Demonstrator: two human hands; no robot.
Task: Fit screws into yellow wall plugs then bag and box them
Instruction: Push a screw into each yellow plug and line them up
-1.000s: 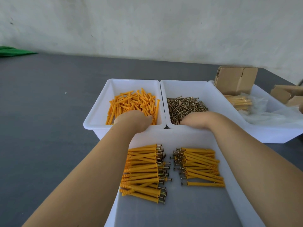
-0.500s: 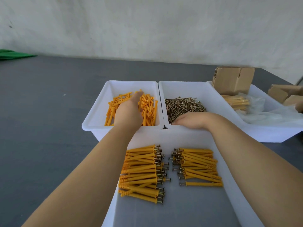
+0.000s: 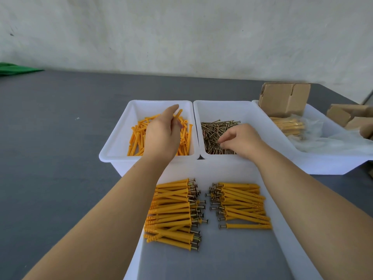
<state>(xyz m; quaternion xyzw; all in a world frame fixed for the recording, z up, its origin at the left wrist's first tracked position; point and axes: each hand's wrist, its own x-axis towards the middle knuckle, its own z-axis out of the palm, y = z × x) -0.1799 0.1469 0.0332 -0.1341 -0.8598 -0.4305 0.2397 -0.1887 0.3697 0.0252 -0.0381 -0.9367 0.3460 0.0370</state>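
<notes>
Yellow plugs (image 3: 139, 136) partly hidden behind left hand (image 3: 161, 134).

1 head-worn view, forward and down, close over white bins (image 3: 113, 152) on table (image 3: 50, 138).

I see yellow-orange plugs (image 3: 141, 134) in a white bin (image 3: 121, 142); dull bronze screws (image 3: 214, 130) in 2nd white bin (image 3: 248, 110). Near tray (image 3: 286, 245), white w/ grey floor, has yellow plugs w/ dark metal screw heads (image 3: 173, 211). Tabletop (image 3: 60, 138) dk grey. Boxes (image 3: 284, 98) plain brown cardboard. Wall (image 3: 181, 33) off-white, mottled. Green cloth (image 3: 16, 68) far left.
</notes>
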